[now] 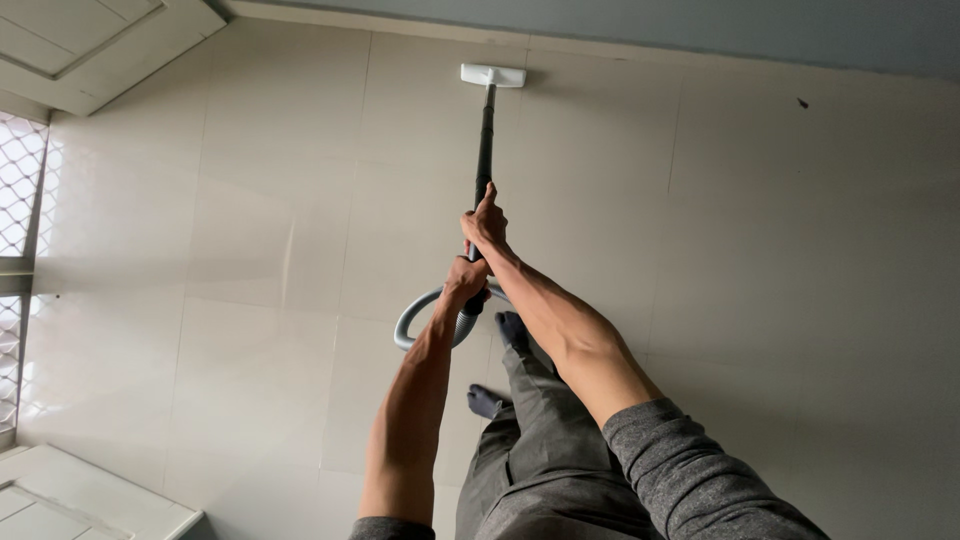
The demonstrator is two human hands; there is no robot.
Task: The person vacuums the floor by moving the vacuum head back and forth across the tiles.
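Our grey sleeve (700, 470) nearest, both arms outstretched.
Our right hand (485, 222) and left hand (465, 280) clench the vacuum wand (485, 140); its white head (492, 75) meets the wall, hose (420, 315) looping below.

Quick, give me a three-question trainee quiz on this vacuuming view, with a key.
1. True or false: both hands grip the long black vacuum wand.
2. Which hand sits further along the wand toward the flat white floor head? A) left hand B) right hand
3. Fill in: the floor head rests on pale glossy floor tiles close to the grey ____ at the top of the view.

Key:
1. True. The left hand and right hand both close on it, above the curved grey ribbed hose.
2. B.
3. Wall.
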